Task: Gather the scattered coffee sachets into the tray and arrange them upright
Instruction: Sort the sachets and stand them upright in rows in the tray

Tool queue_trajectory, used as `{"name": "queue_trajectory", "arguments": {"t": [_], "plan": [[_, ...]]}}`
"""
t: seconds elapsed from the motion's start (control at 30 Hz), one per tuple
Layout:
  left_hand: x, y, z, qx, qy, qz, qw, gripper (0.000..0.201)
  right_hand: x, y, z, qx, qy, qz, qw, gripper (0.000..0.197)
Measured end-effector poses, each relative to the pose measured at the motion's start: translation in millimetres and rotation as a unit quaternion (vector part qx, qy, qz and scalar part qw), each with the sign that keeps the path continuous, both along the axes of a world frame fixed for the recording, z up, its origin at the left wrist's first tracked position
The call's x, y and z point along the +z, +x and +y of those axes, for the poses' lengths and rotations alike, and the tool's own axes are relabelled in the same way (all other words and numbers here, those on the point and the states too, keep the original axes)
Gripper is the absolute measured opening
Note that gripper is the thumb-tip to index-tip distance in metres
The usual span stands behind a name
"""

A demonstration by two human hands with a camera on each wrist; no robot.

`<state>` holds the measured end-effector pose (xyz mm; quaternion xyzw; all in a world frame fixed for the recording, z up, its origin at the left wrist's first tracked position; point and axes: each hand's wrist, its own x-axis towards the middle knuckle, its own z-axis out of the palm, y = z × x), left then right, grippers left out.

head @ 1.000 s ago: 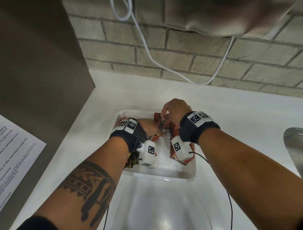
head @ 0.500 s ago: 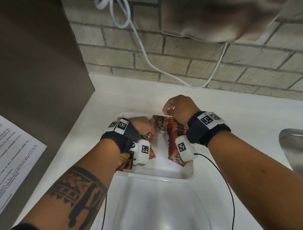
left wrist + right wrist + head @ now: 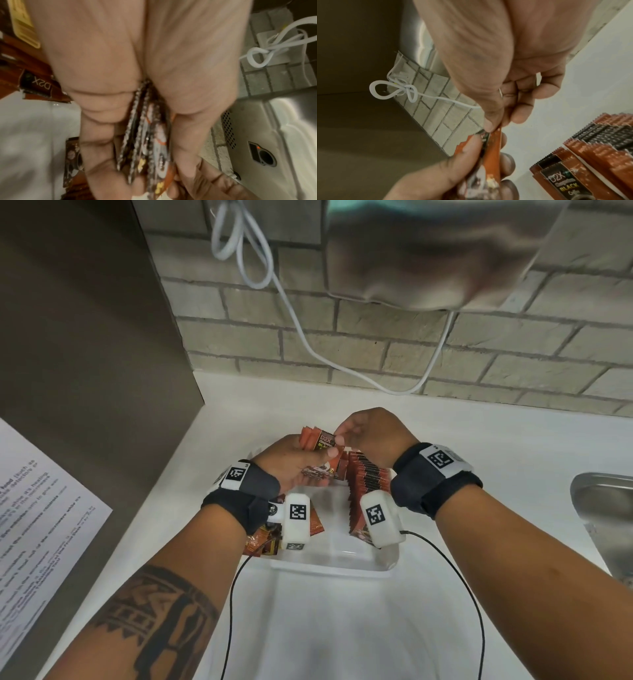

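My left hand grips a small bundle of orange-brown coffee sachets above the far left part of the white tray. In the left wrist view the sachets show edge-on between thumb and fingers. My right hand pinches the top corner of the front sachet between thumb and forefinger. A row of sachets stands upright along the tray's right side, also seen in the right wrist view as a row. Loose sachets lie flat at the tray's near left, partly hidden by my left wrist.
A white counter meets a brick wall with a looped white cable. A brown cabinet side with a printed sheet stands left. A steel sink rim lies right. A second white tray sits nearest me.
Both hands have risen from the tray floor. My left hand lifted a bundle of sachets, and my right hand now pinches the top of one of them.
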<state>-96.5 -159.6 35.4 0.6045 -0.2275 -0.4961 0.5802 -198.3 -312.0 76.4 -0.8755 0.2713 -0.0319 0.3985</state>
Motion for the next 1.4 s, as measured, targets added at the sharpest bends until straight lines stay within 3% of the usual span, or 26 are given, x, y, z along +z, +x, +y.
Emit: {"name": "queue_trajectory", "arguments": {"t": [0.1, 0.23, 0.43, 0.6, 0.77, 0.9, 1.0, 1.27, 1.4], "plan": [[3.9, -1.1, 2.3, -0.019, -0.016, 0.01, 1.0, 0.023, 1.8, -3.4, 0.9, -0.006, 0.019, -0.029, 0.999, 0.002], [6.5, -3.7, 4.5, -0.046, -0.025, -0.047, 0.998, 0.033, 6.0, -6.6, 0.3, 0.015, 0.024, -0.029, 0.999, 0.005], [6.5, -2.7, 4.2, -0.017, -0.021, -0.091, 0.995, 0.041, 11.0, -2.6, -4.8, 0.017, 0.055, -0.054, 0.997, 0.007], [5.4, 9.0, 9.2, 0.003, 0.088, -0.145, 0.986, 0.032, 7.9, 2.2, -7.1, -0.002, -0.004, -0.045, 0.999, 0.005], [-8.5, 25.4, 15.9, -0.017, 0.271, -0.168, 0.948, 0.033, -3.7, 8.3, -9.6, 0.008, -0.09, 0.03, 0.995, 0.009], [-13.5, 17.7, 6.3, -0.066, 0.281, -0.191, 0.938, 0.036, -19.3, 17.9, -6.0, -0.002, -0.138, 0.093, 0.986, 0.015], [-19.3, 6.7, -7.6, -0.156, 0.305, -0.247, 0.906, 0.029, -28.0, 24.0, 0.3, 0.002, -0.162, 0.135, 0.977, 0.022], [-28.8, -0.1, -31.5, -0.185, 0.348, -0.315, 0.863, 0.04, -38.7, 28.4, 4.2, 0.006, -0.189, 0.186, 0.964, 0.02], [-31.3, 1.6, -34.6, -0.193, 0.349, -0.334, 0.854, 0.041, -40.0, 29.7, 1.4, 0.002, -0.183, 0.191, 0.964, 0.028]]}}
